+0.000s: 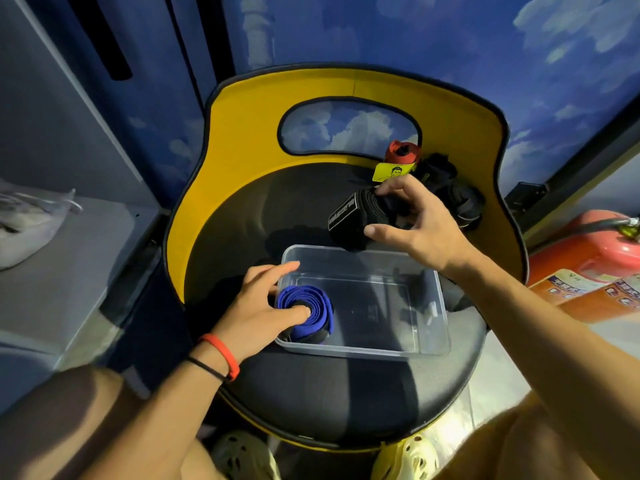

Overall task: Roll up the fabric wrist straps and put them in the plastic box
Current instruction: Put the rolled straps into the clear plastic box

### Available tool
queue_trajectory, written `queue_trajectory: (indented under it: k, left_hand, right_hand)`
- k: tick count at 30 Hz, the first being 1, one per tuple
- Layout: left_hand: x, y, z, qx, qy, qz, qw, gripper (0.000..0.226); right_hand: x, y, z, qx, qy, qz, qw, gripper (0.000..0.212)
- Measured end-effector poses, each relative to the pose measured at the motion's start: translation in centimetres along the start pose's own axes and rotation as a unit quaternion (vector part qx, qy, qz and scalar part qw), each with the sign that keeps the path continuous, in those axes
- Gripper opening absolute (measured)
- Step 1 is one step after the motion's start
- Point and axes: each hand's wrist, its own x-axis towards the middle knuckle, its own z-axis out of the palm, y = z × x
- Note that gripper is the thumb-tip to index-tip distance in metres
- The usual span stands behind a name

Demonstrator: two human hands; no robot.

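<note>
A clear plastic box sits on the black seat of a yellow-backed chair. In the box's left end lies a rolled blue strap; my left hand holds it, thumb pressed on the middle of the roll and fingers over the box's left rim. Just beyond the box's far rim, my right hand grips a rolled black strap with a white-edged label, lifted off the seat. A red strap with a yellow tag and more black straps lie at the back right of the seat.
The chair's yellow backrest curves round the seat's far and left sides. A red fire extinguisher lies to the right. A grey shelf with a pale cloth stands at left. My knees and pale clogs are below the seat.
</note>
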Motion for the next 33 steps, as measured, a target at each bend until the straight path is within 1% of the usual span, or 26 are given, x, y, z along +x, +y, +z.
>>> queue_trajectory:
  k: [2,4,7,10,13,17,22,27,33]
  left_hand:
    - [0.0,0.0,0.1,0.000,-0.002,-0.002,1.000,0.069]
    - [0.1,0.0,0.2,0.005,-0.003,-0.008,1.000,0.076]
    - [0.1,0.3,0.1,0.022,-0.006,-0.017,1.000,0.092]
    - [0.0,0.5,0.1,0.038,-0.003,-0.006,0.999,0.094]
    - [0.0,0.3,0.0,0.050,-0.014,-0.009,0.999,0.097]
    - [0.1,0.1,-0.3,0.063,-0.032,-0.007,0.997,0.104]
    - [0.1,0.2,-0.5,0.058,-0.040,-0.003,0.998,0.102]
    - [0.2,0.5,-0.3,0.070,-0.035,-0.005,0.997,0.101]
    - [0.2,0.8,-0.3,0.046,-0.040,-0.033,0.998,0.117]
  right_hand:
    - [-0.5,-0.8,0.2,0.023,-0.020,-0.008,1.000,0.050]
    - [-1.0,-1.8,1.0,0.021,-0.048,-0.018,0.998,0.049]
    - [-1.2,-3.0,2.0,0.012,-0.058,-0.029,0.998,0.048]
    - [-0.9,-3.8,2.2,0.014,-0.077,-0.027,0.997,0.047]
    - [-1.0,-3.7,2.8,-0.017,-0.111,-0.033,0.993,0.047]
    - [-0.9,-3.0,4.1,-0.062,-0.116,-0.036,0.991,0.047]
    - [-0.7,-3.1,6.0,-0.092,-0.109,-0.029,0.989,0.050]
    - [-0.2,-4.0,7.4,-0.151,-0.100,-0.025,0.983,0.053]
    - [-0.4,-4.8,8.2,-0.187,-0.090,-0.009,0.978,0.051]
